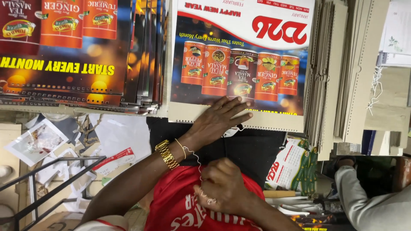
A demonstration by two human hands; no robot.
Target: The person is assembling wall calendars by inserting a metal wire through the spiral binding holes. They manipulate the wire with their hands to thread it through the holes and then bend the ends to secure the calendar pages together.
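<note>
Amid stacked boards, left hand [218, 119] fingers spread on one calendar [239, 64]; right hand [222, 186] pinches one wire [195, 156].

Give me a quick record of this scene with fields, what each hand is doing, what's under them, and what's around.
left hand: left hand lies flat, fingers spread, on the bottom edge of the printed wall calendar
right hand: right hand is closed around a thin white wire piece near the red shirt
wrist: gold watch on the left wrist
left of calendar: stack of bound calendars
right of calendar: stack of grey card sheets
bottom right: another person's grey sleeve
</note>
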